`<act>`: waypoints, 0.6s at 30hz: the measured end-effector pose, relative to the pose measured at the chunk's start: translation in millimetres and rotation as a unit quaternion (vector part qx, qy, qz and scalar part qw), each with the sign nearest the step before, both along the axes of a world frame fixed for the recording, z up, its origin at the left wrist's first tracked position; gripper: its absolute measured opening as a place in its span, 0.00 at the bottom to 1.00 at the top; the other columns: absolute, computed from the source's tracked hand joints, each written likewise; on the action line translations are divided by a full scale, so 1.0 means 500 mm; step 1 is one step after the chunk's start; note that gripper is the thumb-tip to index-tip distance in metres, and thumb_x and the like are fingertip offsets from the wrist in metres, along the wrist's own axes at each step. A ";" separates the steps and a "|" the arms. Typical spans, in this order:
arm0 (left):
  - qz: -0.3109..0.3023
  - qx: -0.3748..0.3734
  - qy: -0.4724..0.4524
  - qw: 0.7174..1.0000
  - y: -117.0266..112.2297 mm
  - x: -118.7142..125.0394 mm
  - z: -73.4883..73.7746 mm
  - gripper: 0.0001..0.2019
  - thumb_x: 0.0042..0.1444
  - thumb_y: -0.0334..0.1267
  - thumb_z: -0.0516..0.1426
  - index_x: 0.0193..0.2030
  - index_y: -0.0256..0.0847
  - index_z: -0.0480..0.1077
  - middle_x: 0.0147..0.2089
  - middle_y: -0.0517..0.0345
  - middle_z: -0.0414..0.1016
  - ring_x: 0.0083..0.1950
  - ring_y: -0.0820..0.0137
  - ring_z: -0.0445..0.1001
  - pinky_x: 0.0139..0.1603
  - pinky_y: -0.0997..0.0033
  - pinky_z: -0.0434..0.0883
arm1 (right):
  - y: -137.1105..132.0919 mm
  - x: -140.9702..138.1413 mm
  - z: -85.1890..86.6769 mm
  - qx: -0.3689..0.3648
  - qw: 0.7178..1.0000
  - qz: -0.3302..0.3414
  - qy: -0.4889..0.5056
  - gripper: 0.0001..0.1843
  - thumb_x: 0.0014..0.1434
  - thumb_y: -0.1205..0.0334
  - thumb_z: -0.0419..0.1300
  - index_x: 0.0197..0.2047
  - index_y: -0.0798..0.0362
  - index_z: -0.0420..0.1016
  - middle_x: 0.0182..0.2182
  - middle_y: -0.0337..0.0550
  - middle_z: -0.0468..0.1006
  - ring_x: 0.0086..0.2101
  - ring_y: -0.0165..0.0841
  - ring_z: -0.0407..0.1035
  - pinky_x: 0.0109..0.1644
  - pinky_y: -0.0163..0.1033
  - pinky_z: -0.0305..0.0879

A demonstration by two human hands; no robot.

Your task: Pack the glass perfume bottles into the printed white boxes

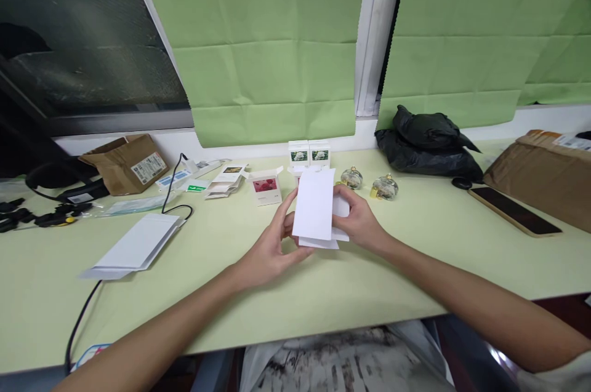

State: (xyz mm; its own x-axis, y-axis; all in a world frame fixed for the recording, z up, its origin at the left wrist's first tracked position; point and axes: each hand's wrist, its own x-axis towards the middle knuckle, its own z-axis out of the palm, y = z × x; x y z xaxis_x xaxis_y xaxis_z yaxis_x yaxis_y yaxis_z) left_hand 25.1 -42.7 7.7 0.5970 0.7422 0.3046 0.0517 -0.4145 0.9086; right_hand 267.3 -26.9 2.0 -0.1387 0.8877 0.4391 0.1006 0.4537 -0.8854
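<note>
Between my two hands, above the table, is a white folding carton [314,204], partly unfolded with flaps sticking out at its lower end. My left hand [272,247] grips its left side, fingers behind it and thumb along the lower edge. On the other side, my right hand [362,220] holds a side panel between thumb and fingers. Just beyond stand a small open box with a red flower picture [266,188] and two boxes with white flower pictures [309,155]. Two round glass bottles with gold parts [385,187] are behind my right hand.
Flat white cartons [138,244] lie at the left, more flattened cartons [227,180] farther back. A black cable [83,318] crosses the left side. Brown cardboard box [129,164] stands back left; black plastic bags [427,143], a phone [514,210] and a brown parcel [545,173] lie right.
</note>
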 end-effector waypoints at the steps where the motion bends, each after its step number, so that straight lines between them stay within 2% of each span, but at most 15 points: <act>1: 0.009 -0.014 -0.010 1.000 0.002 0.000 -0.006 0.50 0.65 0.37 0.65 0.83 0.53 0.36 0.68 0.44 0.72 0.64 0.57 0.74 0.63 0.59 0.73 | -0.002 0.000 0.000 0.002 1.000 0.001 -0.006 0.22 0.56 0.51 0.76 0.49 0.48 0.76 0.47 0.42 0.80 0.46 0.43 0.75 0.51 0.45 0.71; 3: 0.027 -0.032 -0.031 0.999 0.011 0.001 -0.018 0.44 0.66 0.40 0.65 0.81 0.51 0.44 0.68 0.44 0.73 0.65 0.56 0.74 0.61 0.61 0.74 | -0.007 -0.001 0.002 0.011 1.000 0.005 -0.021 0.23 0.57 0.50 0.76 0.50 0.47 0.75 0.48 0.43 0.80 0.48 0.44 0.74 0.52 0.46 0.71; 5: 0.042 -0.041 -0.046 0.997 0.020 0.002 -0.028 0.38 0.64 0.42 0.66 0.77 0.46 0.57 0.67 0.44 0.74 0.64 0.55 0.75 0.59 0.63 0.75 | -0.012 -0.002 0.005 0.032 0.999 0.010 -0.042 0.20 0.61 0.49 0.73 0.52 0.47 0.75 0.49 0.44 0.80 0.49 0.45 0.74 0.53 0.48 0.70; 8: 0.062 -0.043 -0.048 0.996 0.031 0.005 -0.031 0.29 0.60 0.45 0.68 0.65 0.40 0.70 0.59 0.45 0.80 0.55 0.56 0.79 0.54 0.63 0.76 | -0.019 -0.004 0.008 0.064 0.996 0.029 -0.063 0.14 0.70 0.49 0.63 0.55 0.45 0.76 0.51 0.47 0.78 0.51 0.46 0.73 0.54 0.51 0.71; 10: 0.079 -0.034 -0.052 0.995 0.035 0.007 -0.027 0.26 0.59 0.46 0.69 0.61 0.39 0.73 0.54 0.46 0.81 0.51 0.57 0.79 0.52 0.63 0.76 | -0.023 -0.006 0.006 0.054 0.996 0.045 -0.051 0.17 0.71 0.51 0.63 0.60 0.43 0.73 0.53 0.47 0.77 0.48 0.45 0.73 0.50 0.50 0.74; 14: 0.121 -0.014 -0.073 0.990 0.037 0.009 -0.020 0.26 0.57 0.47 0.70 0.58 0.40 0.73 0.52 0.48 0.81 0.49 0.60 0.78 0.53 0.63 0.76 | -0.025 -0.014 0.001 0.009 0.998 0.066 -0.012 0.32 0.64 0.55 0.70 0.67 0.37 0.64 0.59 0.48 0.71 0.47 0.43 0.73 0.41 0.47 0.79; 18: 0.131 -0.025 -0.079 0.988 0.031 0.010 -0.022 0.28 0.59 0.49 0.69 0.61 0.41 0.70 0.46 0.52 0.80 0.43 0.64 0.79 0.47 0.65 0.77 | -0.025 -0.018 0.001 -0.013 0.997 0.081 0.011 0.34 0.64 0.55 0.70 0.68 0.35 0.62 0.61 0.48 0.68 0.46 0.42 0.73 0.38 0.46 0.81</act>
State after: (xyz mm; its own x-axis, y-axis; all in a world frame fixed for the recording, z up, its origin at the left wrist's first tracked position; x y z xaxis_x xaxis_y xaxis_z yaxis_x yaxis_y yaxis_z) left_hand 29.9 -27.2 -3.0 0.3302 0.8813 0.3380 0.0071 -0.3604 0.9328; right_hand 258.4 -39.2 2.7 -0.2722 0.8655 0.4205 0.0084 0.4391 -0.8984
